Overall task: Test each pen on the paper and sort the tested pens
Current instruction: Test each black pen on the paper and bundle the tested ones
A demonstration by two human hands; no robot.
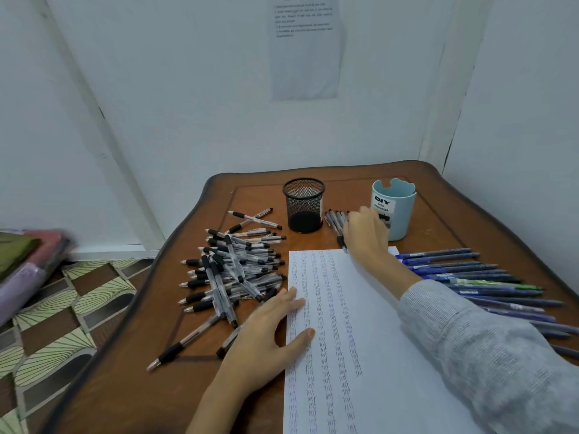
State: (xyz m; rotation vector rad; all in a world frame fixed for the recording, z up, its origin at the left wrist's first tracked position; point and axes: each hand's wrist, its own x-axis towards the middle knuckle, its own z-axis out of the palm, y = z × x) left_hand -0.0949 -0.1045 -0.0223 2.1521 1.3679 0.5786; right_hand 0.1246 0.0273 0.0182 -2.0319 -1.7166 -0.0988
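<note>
Black pen pile [232, 270], left side of table [125, 386]. Left hand [266, 333], flat, fingers straight, pins paper [369, 308] at its left edge. Small pen row [334, 219], toward far edge between mesh cup [303, 205] and blue holder [399, 208], lying near-to-far, under the nearer right hand [366, 234]; grip cannot be told. Blue pens [470, 272], right edge.

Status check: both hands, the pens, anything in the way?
Left hand flat on the paper, open. Right hand on the small pen bunch between the mesh cup and blue cup; grip unclear. Nothing blocking.
</note>
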